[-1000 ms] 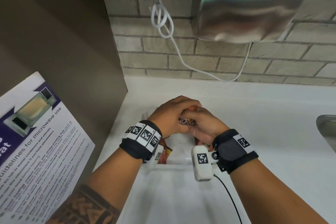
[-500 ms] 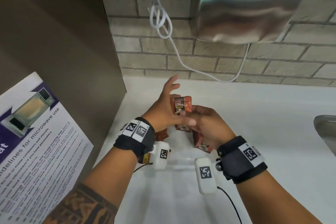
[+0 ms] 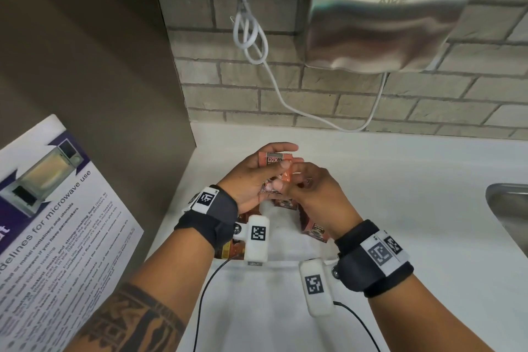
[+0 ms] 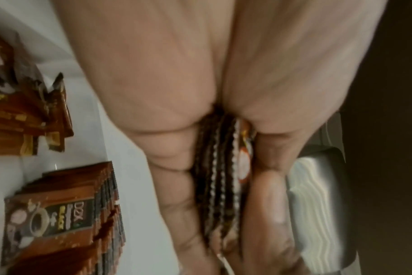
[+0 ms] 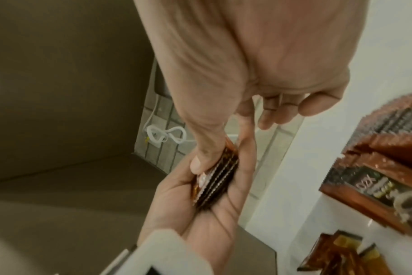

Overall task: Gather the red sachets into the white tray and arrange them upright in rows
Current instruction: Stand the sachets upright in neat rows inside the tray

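A small stack of red sachets is held upright above the white tray. My left hand cups it, fingers curled over its top edge. My right hand pinches the stack from the right, thumb on its face. The right wrist view shows the stack edge-on in the left palm. In the left wrist view its crimped edges sit between thumb and fingers. A row of upright sachets stands in the tray, with loose sachets lying beside it.
The tray sits on a white counter in a corner, brown panel to the left, brick wall behind. A steel hand dryer and white cable hang above. A sink edge lies far right.
Both hands rose from the tray with the stack of sachets. The left fingers, spread half a second ago, have curled over the stack's top.
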